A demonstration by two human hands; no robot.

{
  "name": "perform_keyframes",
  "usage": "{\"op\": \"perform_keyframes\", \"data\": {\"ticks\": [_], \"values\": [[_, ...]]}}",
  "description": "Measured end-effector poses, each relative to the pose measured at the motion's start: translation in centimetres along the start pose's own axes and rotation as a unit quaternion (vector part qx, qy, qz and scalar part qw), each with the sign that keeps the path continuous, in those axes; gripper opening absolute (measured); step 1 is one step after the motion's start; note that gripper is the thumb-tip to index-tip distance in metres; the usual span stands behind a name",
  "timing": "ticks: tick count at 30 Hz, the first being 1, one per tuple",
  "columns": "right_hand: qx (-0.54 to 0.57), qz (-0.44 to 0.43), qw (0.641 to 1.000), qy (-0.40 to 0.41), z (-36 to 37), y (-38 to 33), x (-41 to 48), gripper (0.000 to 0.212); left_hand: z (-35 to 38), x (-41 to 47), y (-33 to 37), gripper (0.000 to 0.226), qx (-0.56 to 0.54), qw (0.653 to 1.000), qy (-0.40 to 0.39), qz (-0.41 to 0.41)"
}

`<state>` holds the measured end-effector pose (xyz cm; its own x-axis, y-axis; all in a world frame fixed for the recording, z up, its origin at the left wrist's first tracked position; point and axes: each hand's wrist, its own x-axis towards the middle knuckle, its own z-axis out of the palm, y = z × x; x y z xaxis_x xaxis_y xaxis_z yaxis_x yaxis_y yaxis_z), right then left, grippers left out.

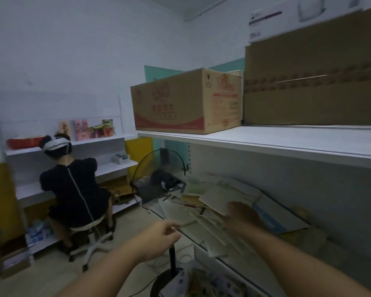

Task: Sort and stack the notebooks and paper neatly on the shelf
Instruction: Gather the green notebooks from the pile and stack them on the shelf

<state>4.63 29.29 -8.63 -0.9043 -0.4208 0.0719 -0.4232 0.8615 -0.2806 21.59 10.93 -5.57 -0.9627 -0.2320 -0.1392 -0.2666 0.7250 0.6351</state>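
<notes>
A loose, untidy spread of pale notebooks and paper sheets (204, 202) lies on the lower white shelf (308, 260) at right. A flattened box with a blue stripe (272, 215) lies among them. My right hand (242, 217) reaches onto the pile with fingers spread, resting on or just over the sheets; it is blurred. My left hand (159, 236) hovers in front of the shelf's edge, fingers loosely curled, holding nothing.
The upper shelf (266, 142) carries a printed cardboard box (186, 101) and a large brown box (313, 86). A standing fan (159, 174) is at the shelf's left end, its base (171, 273) below my hands. A seated person (73, 185) works at the far shelves.
</notes>
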Motion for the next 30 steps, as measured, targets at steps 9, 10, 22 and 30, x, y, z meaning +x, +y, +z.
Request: {"op": "perform_keyframes", "data": {"ticks": [9,10,22,30], "values": [[0.152,-0.003,0.965,0.215,-0.7,1.7,-0.5,0.035,-1.0,7.7,-0.1,0.04,-0.464,0.881,-0.093,-0.015],[0.172,-0.023,0.956,0.237,-0.8,1.7,-0.3,0.035,-1.2,8.7,0.2,0.045,-0.5,0.857,-0.121,-0.019],[0.079,-0.402,0.888,0.209,-1.2,-3.0,5.6,0.042,-7.5,16.0,-0.7,0.034,-0.601,0.797,-0.06,-0.013],[-0.024,-0.165,0.986,-0.026,-0.3,-5.1,9.8,0.087,-10.7,19.8,-5.3,0.035,-0.546,0.829,0.061,-0.103]]}}
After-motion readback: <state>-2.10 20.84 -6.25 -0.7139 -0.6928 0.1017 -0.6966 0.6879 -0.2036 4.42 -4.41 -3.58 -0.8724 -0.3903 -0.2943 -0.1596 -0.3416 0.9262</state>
